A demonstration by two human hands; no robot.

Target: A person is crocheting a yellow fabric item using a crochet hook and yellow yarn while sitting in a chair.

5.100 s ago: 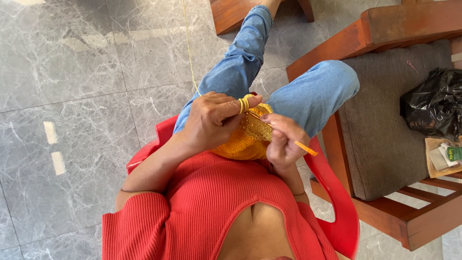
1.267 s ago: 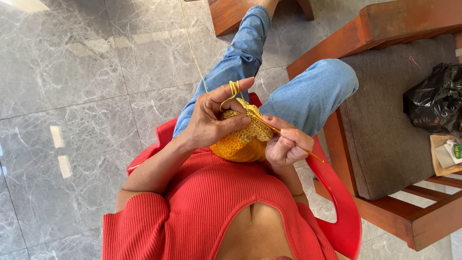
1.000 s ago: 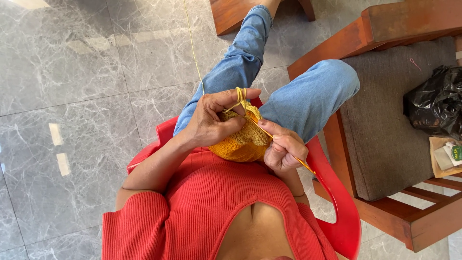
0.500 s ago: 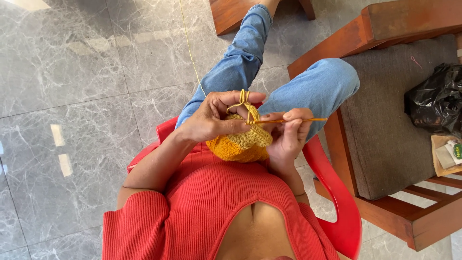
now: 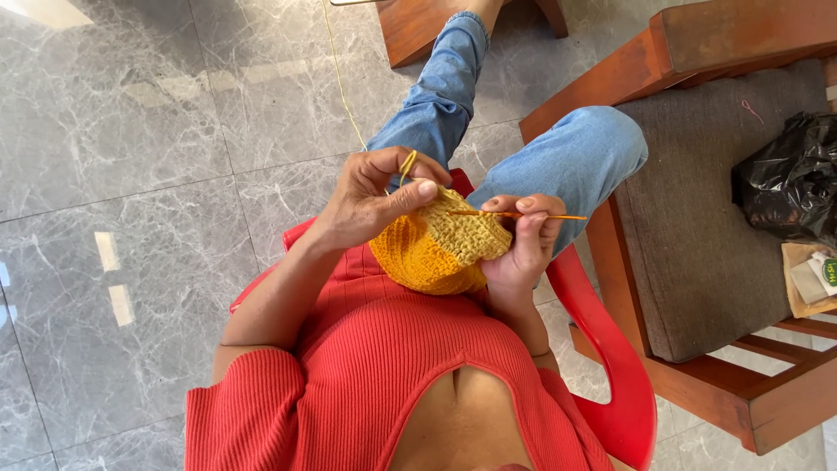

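Note:
An orange and yellow crocheted piece (image 5: 436, 249) hangs between my two hands above my lap. My left hand (image 5: 370, 196) pinches its upper edge, and a yellow yarn strand (image 5: 406, 162) loops over the index finger. My right hand (image 5: 523, 240) holds a thin orange crochet hook (image 5: 523, 215) lying level, its tip pushed into the top of the piece. The yarn runs away from my left hand over the floor towards the top of the view.
I sit on a red plastic chair (image 5: 615, 384), in jeans, legs stretched out. A wooden chair with a grey cushion (image 5: 697, 227) stands at the right, bearing a black plastic bag (image 5: 789, 179) and a small packet (image 5: 811, 279). Grey marble floor (image 5: 131, 174) lies at the left.
My right hand has swung the hook from pointing down and right to lying level across the top of the piece. The left hand has shifted its pinch on the edge.

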